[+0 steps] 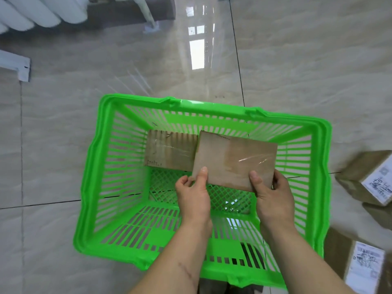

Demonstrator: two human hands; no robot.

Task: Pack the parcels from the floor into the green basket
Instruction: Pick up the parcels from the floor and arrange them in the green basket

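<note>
Both hands are gripping one brown cardboard parcel (234,160) by its near edge: the left hand (194,194) is pinching the near left corner with thumb on top, and the right hand (270,192) is clasping the near right corner, thumb likewise pressing the taped top face. The parcel is hovering inside the green basket (91,187), over its right half. A second parcel (169,152) is lying on the basket's floor against the far wall, partly overlapped by the held one. More labelled parcels (369,177) are sitting on the glossy tiled floor (63,124) just right of the basket.
</note>
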